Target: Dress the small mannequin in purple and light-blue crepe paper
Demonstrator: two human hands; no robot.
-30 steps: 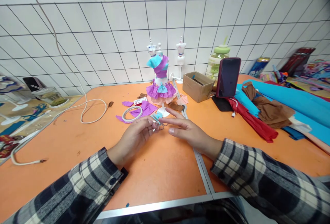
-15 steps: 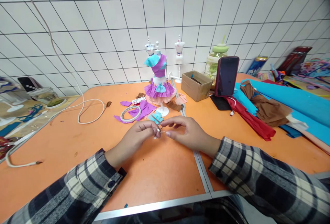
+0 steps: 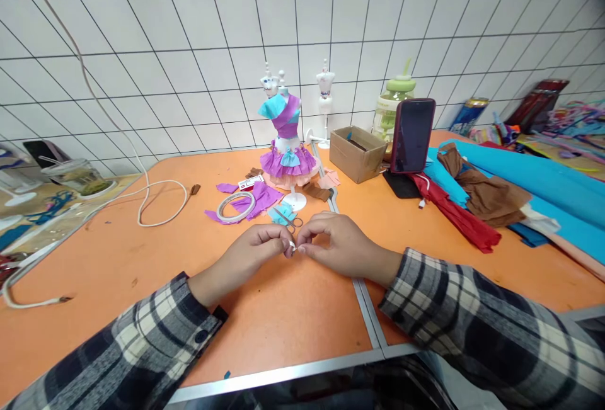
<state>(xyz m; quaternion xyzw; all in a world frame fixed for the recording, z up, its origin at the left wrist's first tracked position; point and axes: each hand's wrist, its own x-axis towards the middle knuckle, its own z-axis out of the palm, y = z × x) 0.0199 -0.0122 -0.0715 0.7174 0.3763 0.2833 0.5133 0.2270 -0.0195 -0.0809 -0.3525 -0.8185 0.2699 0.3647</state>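
Note:
My left hand [image 3: 253,256] and my right hand [image 3: 333,245] meet fingertip to fingertip above the orange table [image 3: 293,315]. Both are pinched on a tiny white piece [image 3: 292,246] held between them. Just beyond my fingers lie small scissors [image 3: 289,219] on a light blue paper scrap [image 3: 281,213]. Behind those stands a small mannequin [image 3: 287,139] in a purple and blue paper dress. A roll of clear tape [image 3: 235,207] rests on purple paper scraps [image 3: 262,197] to the left of the mannequin's base.
A cardboard box [image 3: 357,154], a green-lidded bottle [image 3: 392,104] and a propped phone [image 3: 412,136] stand at the back. Blue, red and brown fabric [image 3: 491,193] is piled at the right. A white cable [image 3: 155,205] loops at the left. A metal seam [image 3: 366,309] splits the table.
My right hand, open a second ago, has closed into a pinch and joined the left hand's fingertips on the small white piece. Both hands have drawn slightly toward me.

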